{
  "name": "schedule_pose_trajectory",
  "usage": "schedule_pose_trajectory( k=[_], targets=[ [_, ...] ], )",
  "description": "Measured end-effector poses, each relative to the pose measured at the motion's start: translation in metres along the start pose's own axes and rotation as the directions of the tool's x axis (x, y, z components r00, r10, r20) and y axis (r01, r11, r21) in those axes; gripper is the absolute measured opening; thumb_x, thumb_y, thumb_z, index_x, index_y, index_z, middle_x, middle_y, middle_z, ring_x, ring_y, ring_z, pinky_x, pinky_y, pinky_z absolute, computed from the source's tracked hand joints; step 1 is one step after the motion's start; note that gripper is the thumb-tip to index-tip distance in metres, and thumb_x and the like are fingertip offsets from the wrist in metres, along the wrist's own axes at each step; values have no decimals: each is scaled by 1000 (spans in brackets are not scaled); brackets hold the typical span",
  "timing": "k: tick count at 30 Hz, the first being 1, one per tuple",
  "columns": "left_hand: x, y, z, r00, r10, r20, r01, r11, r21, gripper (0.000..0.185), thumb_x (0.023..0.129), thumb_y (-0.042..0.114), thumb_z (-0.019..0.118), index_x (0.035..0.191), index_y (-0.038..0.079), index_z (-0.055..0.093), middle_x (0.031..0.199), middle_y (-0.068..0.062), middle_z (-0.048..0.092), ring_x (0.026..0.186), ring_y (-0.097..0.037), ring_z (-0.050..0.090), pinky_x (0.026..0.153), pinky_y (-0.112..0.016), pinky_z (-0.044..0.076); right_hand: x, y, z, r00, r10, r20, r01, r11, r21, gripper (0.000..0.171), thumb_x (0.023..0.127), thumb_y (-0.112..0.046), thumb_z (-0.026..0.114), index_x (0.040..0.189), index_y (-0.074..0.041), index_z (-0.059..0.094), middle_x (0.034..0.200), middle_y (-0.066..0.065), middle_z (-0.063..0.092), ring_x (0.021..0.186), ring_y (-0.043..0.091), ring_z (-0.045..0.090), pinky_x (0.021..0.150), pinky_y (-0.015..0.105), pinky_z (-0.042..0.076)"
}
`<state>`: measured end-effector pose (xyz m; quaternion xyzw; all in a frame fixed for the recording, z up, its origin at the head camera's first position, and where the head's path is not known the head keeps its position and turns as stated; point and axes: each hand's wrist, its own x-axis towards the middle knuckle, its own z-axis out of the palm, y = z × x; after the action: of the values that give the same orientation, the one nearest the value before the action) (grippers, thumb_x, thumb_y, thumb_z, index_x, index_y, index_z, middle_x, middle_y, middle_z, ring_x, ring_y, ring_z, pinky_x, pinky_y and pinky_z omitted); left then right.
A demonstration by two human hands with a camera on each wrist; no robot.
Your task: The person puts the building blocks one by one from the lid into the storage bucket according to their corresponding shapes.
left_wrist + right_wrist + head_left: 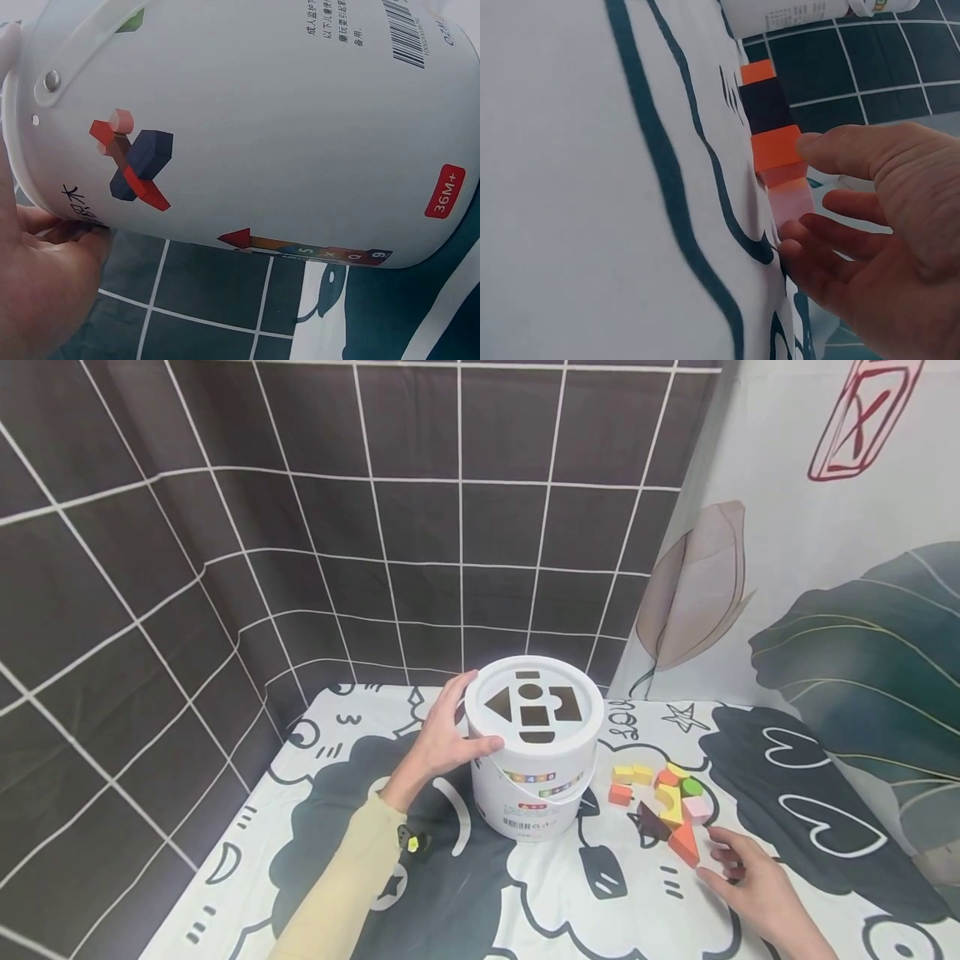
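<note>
A white bucket (534, 777) (262, 112) with a shape-sorter lid (534, 703) stands on a cartoon-print cloth. My left hand (467, 718) (45, 285) grips its left side at the rim, with the thumb on the front and the fingers behind. To the bucket's right lies a pile of coloured wooden blocks (663, 797). My right hand (712, 856) (832, 202) reaches into the pile's near edge with its fingers loosely extended. The thumb tip touches an orange block (684, 843) (775, 146). A pink block (790, 201) lies by the fingers and a dark block (763, 105) lies beyond.
The black-and-white cloth (525, 902) covers the table. A dark tiled backdrop (337, 527) rises behind and at the left. A leaf-print curtain (840, 610) hangs at the right.
</note>
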<state>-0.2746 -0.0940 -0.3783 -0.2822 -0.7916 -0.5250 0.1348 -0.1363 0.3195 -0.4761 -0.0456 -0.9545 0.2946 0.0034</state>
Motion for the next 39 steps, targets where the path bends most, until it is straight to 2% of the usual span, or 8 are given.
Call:
schedule_pose_trajectory(
  k=[5,12,19,27,31,36,39],
  targets=[
    [0,0,1,1000,3,-1,-3,1000,1,128,63,84,68,151,-2,35,152,-19,37,138,-33,37,116,-48,34,5,1,1,999,11,36,-11,1000,2,78,80,-10,84,139,14,40,122,34,54,102,45,61,79,44,61],
    [-1,-1,1,1000,-7,1,7,1000,2,130,62,87,67,151,-1,35,152,-17,37,139,-31,37,116,-46,34,11,0,2,999,-11,38,12,1000,-25,76,79,-7,83,140,10,42,120,34,56,95,37,63,77,46,60],
    [-1,0,1,1000,-23,0,23,1000,19,131,60,89,65,152,1,35,152,-15,37,139,-29,37,116,-44,34,15,-2,3,996,-88,12,89,995,-37,71,76,-5,84,137,7,49,114,30,62,89,31,65,76,46,60],
    [0,0,1,1000,-14,-1,14,1000,13,130,61,88,65,152,1,35,152,-16,37,139,-31,36,116,-48,33,19,-1,5,993,-119,0,119,992,-47,75,73,-4,86,138,6,49,109,23,64,80,21,60,62,29,55],
    [0,0,0,1000,-16,9,17,1000,-6,129,62,87,67,153,1,34,153,-15,36,140,-30,35,116,-48,33,20,1,2,992,-121,40,121,993,-14,78,73,-4,86,139,7,48,111,22,63,83,21,61,63,26,55],
    [0,-1,1,1000,-24,8,24,1000,-1,131,61,89,65,153,1,33,153,-15,36,140,-29,34,116,-47,33,23,2,-5,988,-79,133,73,996,53,80,75,-6,86,142,7,45,122,28,59,91,25,64,71,31,59],
    [-1,0,0,1000,-25,6,25,1000,-4,132,61,89,65,152,0,34,153,-15,36,140,-29,35,116,-47,33,25,2,-7,985,-60,160,48,996,77,78,75,-5,86,141,7,45,125,29,57,92,26,65,71,32,60]
  ],
)
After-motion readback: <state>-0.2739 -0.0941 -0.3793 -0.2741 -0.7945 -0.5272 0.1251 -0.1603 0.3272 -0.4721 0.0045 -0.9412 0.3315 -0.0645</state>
